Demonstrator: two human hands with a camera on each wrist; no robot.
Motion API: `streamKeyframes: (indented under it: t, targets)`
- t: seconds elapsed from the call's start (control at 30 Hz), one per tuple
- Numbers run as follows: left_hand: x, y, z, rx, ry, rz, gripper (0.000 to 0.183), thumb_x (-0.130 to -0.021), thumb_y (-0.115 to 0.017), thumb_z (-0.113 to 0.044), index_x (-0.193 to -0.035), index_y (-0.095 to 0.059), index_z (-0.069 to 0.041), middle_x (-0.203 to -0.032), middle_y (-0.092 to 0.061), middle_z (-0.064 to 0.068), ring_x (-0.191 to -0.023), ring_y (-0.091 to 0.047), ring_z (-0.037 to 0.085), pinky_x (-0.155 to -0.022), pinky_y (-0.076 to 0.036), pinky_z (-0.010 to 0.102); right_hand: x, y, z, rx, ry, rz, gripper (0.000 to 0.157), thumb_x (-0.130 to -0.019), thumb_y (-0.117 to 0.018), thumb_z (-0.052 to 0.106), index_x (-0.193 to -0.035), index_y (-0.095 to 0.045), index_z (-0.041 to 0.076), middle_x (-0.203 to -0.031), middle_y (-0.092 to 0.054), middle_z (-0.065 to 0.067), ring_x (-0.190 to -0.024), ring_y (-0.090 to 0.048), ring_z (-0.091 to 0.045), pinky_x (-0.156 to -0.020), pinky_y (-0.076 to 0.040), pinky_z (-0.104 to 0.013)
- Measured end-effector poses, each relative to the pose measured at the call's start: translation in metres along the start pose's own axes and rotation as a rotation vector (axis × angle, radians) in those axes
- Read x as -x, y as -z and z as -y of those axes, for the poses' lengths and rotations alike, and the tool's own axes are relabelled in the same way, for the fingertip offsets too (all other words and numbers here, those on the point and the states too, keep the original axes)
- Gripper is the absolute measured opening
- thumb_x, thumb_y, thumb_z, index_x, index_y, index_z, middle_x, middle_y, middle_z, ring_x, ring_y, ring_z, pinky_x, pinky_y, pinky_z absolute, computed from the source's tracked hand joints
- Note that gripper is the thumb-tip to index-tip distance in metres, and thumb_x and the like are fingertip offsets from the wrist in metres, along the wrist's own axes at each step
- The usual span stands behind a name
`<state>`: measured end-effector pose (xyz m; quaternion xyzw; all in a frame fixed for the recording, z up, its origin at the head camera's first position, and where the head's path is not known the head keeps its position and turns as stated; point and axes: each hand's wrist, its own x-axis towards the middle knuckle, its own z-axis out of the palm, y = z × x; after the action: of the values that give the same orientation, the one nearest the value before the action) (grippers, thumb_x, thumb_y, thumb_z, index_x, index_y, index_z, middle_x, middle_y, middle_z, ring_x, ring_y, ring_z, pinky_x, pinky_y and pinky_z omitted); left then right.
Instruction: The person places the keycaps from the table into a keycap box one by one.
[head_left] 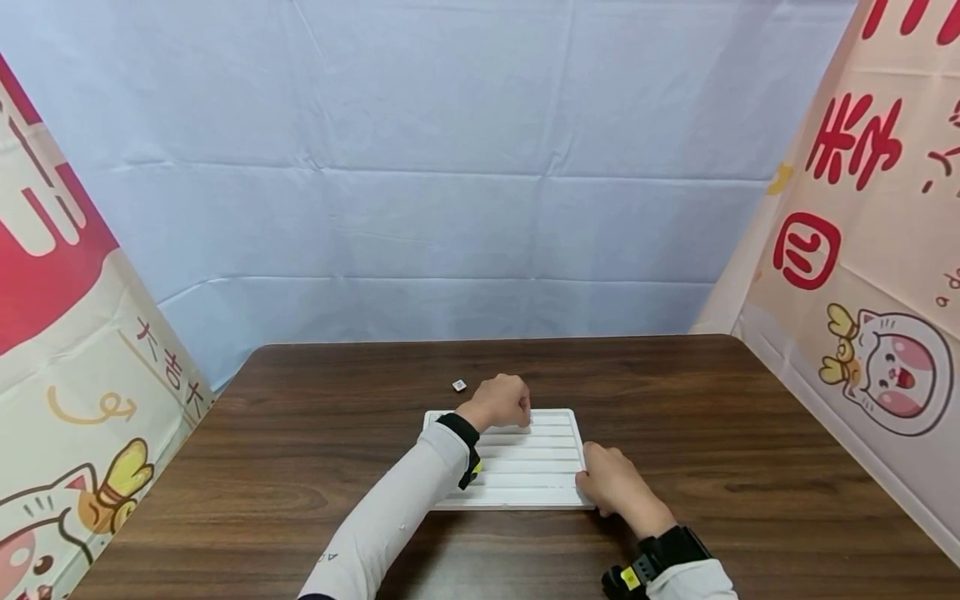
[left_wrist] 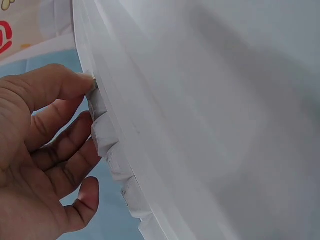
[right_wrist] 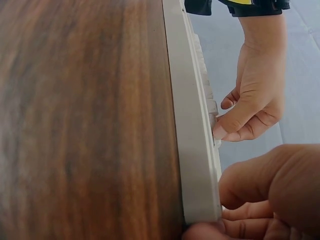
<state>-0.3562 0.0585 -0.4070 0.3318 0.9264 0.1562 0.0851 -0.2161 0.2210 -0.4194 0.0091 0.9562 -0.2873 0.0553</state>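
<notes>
A flat white ridged tray (head_left: 536, 479) lies on the brown table. Over its far side is my left hand (head_left: 498, 402), thumb and forefinger pinching a small white block (left_wrist: 97, 102) at the end of a row of similar blocks (left_wrist: 119, 161). That row stands along the tray's slot; in the head view the hand and wrist mostly cover it. My right hand (head_left: 617, 482) grips the tray's right edge near the front corner, with thumb above and fingers at the side. Behind the tray, a single small white block with a dark mark (head_left: 459, 386) lies apart on the table.
The dark wood table (head_left: 300, 433) extends around the tray, its far edge against a pale blue cloth backdrop (head_left: 435, 217). Printed banners with cartoon cats hang at the left (head_left: 97, 375) and right (head_left: 847, 250). Both wrists wear black straps.
</notes>
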Motion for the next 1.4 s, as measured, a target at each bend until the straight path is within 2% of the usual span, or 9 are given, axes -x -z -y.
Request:
streamKeyframes:
  t: [0.17, 0.6, 0.83, 0.97, 1.1, 1.2, 1.3, 1.4]
  targets:
    - [0.001, 0.0, -0.002, -0.031, 0.008, -0.006, 0.017, -0.081, -0.071, -0.017, -0.068, -0.063, -0.023, -0.067, -0.056, -0.013, -0.062, -0.05, 0.008, -0.072, -0.041, 0.035, 0.0, 0.0, -0.001, -0.004, -0.01, 0.001, 0.028, -0.085, -0.052, -0.003, -0.112, -0.052, -0.013, -0.069, -0.051, -0.012, -0.04, -0.05, -0.017, -0.036, -0.042, -0.028]
    - [0.001, 0.0, 0.002, -0.027, -0.015, -0.018, 0.015, -0.079, -0.072, -0.013, -0.071, -0.062, -0.021, -0.07, -0.054, -0.011, -0.064, -0.05, 0.008, -0.06, -0.039, 0.028, 0.0, -0.001, 0.0, 0.006, 0.01, -0.004, 0.029, -0.085, -0.052, -0.003, -0.112, -0.052, -0.013, -0.07, -0.052, -0.013, -0.04, -0.05, -0.017, -0.036, -0.042, -0.028]
    - [0.002, 0.001, 0.001, -0.01, -0.023, -0.012, 0.009, -0.08, -0.072, -0.013, -0.076, -0.064, -0.018, -0.072, -0.054, -0.011, -0.064, -0.05, 0.007, -0.059, -0.04, 0.026, -0.001, -0.001, -0.001, 0.009, 0.011, -0.007, 0.028, -0.085, -0.052, -0.002, -0.111, -0.052, -0.014, -0.07, -0.052, -0.013, -0.04, -0.05, -0.017, -0.036, -0.042, -0.028]
    - [0.003, 0.002, 0.003, 0.028, -0.021, -0.015, 0.006, -0.082, -0.071, -0.019, -0.083, -0.066, -0.017, -0.076, -0.055, -0.009, -0.068, -0.051, 0.007, -0.061, -0.042, 0.025, -0.001, -0.001, -0.002, 0.008, 0.013, -0.007, 0.027, -0.085, -0.052, -0.002, -0.11, -0.052, -0.014, -0.069, -0.051, -0.012, -0.04, -0.05, -0.017, -0.036, -0.042, -0.028]
    - [0.004, 0.004, 0.005, 0.083, -0.022, -0.021, 0.019, -0.082, -0.072, -0.026, -0.098, -0.068, -0.016, -0.088, -0.06, -0.008, -0.079, -0.055, 0.007, -0.07, -0.046, 0.027, -0.001, -0.001, -0.002, 0.007, 0.015, -0.006, 0.027, -0.085, -0.052, -0.002, -0.109, -0.052, -0.014, -0.067, -0.051, -0.011, -0.039, -0.05, -0.016, -0.036, -0.042, -0.028]
    - [0.004, 0.003, 0.009, 0.088, -0.047, -0.03, 0.029, -0.082, -0.072, -0.03, -0.106, -0.068, -0.015, -0.095, -0.062, -0.007, -0.084, -0.056, 0.008, -0.071, -0.047, 0.029, -0.001, -0.001, -0.002, 0.005, 0.008, -0.002, 0.028, -0.085, -0.052, -0.002, -0.11, -0.052, -0.014, -0.068, -0.051, -0.012, -0.039, -0.05, -0.017, -0.036, -0.042, -0.028]
    - [0.003, 0.003, 0.012, 0.073, -0.069, -0.034, 0.032, -0.082, -0.072, -0.032, -0.11, -0.067, -0.016, -0.097, -0.062, -0.008, -0.085, -0.057, 0.008, -0.072, -0.047, 0.029, -0.002, -0.001, -0.002, 0.004, -0.007, -0.003, 0.028, -0.085, -0.052, -0.002, -0.111, -0.052, -0.013, -0.068, -0.051, -0.012, -0.039, -0.05, -0.017, -0.036, -0.042, -0.028]
    - [0.004, 0.005, 0.012, 0.073, -0.059, -0.028, 0.034, -0.082, -0.072, -0.031, -0.111, -0.067, -0.015, -0.098, -0.062, -0.006, -0.085, -0.056, 0.008, -0.073, -0.047, 0.029, -0.003, -0.002, -0.002, 0.004, -0.015, -0.006, 0.028, -0.085, -0.052, -0.002, -0.111, -0.053, -0.013, -0.068, -0.051, -0.012, -0.038, -0.05, -0.017, -0.035, -0.042, -0.028]
